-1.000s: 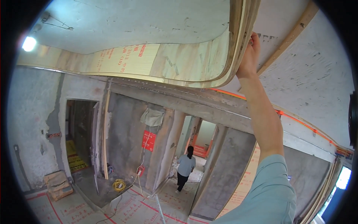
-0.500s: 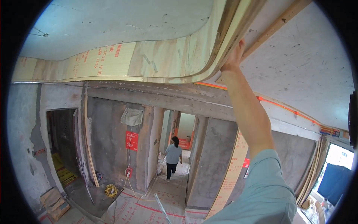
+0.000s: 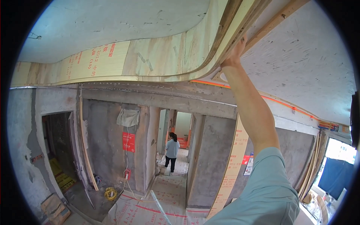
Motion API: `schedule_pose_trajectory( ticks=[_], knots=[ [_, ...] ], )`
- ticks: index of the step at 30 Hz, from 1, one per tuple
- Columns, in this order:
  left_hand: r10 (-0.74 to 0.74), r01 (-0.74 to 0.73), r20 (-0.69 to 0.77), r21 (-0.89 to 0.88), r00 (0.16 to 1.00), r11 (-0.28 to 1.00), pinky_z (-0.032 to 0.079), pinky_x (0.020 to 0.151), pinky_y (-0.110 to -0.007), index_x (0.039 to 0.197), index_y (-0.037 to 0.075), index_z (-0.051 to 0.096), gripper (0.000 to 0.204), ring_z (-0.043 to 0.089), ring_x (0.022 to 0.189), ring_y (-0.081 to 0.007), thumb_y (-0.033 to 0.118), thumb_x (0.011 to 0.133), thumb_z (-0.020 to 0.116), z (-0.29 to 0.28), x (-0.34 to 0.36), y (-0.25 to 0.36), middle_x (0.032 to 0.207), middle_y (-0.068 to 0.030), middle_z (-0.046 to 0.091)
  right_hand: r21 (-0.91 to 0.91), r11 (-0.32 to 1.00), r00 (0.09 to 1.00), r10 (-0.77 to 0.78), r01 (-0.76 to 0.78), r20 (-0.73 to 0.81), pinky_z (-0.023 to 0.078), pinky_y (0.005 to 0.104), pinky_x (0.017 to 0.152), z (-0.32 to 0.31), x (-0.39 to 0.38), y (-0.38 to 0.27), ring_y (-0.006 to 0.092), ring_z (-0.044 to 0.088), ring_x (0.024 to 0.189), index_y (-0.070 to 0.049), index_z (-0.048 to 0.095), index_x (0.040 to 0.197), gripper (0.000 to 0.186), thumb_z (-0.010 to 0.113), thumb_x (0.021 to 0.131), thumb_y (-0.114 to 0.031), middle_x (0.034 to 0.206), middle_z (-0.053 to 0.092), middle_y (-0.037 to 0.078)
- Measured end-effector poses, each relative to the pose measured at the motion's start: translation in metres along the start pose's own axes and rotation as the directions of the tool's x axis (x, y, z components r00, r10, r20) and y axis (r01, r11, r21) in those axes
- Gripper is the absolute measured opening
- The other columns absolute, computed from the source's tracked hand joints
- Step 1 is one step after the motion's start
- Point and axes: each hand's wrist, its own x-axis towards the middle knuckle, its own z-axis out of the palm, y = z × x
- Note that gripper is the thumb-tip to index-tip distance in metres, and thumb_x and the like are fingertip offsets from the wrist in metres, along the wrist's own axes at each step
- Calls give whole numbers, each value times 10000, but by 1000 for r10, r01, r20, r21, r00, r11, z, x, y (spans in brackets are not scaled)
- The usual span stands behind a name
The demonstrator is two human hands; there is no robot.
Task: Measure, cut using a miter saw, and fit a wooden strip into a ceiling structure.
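A long curved plywood ceiling panel (image 3: 155,60) sweeps across the top of the view, pale wood with red print and a dark layered edge. My right arm is raised high, and my right hand (image 3: 233,55) grips the panel's edge where it bends upward. The fingers reach up along the edge and are partly hidden by it. Just right of the hand, a wooden batten (image 3: 275,25) runs along the ceiling. My left hand is out of the picture.
A person (image 3: 172,153) stands in the doorway ahead. A tall printed board (image 3: 229,168) leans by the wall. On the floor lie a coiled yellow cable (image 3: 110,193) and a white perforated strip (image 3: 160,207). Orange conduit (image 3: 275,100) runs along the upper wall.
The view has shifted slightly to the right. My right hand stays at the panel's edge. The person in the doorway has changed stance.
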Motion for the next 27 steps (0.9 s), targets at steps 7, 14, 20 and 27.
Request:
schedule_pose_trajectory(
  ticks=[7,14,20,27],
  knots=[
    [-387,394,105,-66,916,917,317,353,-351,743,47,566,412,402,361,-198,330,1007,426,4,43,-1,525,-58,501,-114,991,994,-58,69,97,460,271,634,-4,-2,0,109,561,702,-79,585,865,177,517,988,-186,783,592,-7],
    [-84,31,-177,-283,981,959,367,380,-330,948,42,600,345,451,413,-173,351,1010,460,12,55,-32,569,-46,501,63,996,993,-70,64,99,423,281,615,-11,-13,4,130,517,652,-57,585,815,94,605,898,-97,736,561,-1],
    [-33,-43,-435,-162,900,986,483,512,-319,1038,37,607,386,575,620,-174,406,1014,494,-35,21,-51,800,-85,614,9,952,901,-292,305,322,447,270,842,-37,-78,15,152,570,977,-4,565,1302,454,671,970,-295,1224,617,166],
    [56,-1,-564,99,824,995,500,696,-377,1322,169,599,550,646,815,-303,496,894,709,-3,-9,59,1017,-60,697,84,872,866,-488,482,105,487,339,679,-49,-90,57,170,590,737,21,642,1064,269,686,925,-204,980,639,120]
  ],
)
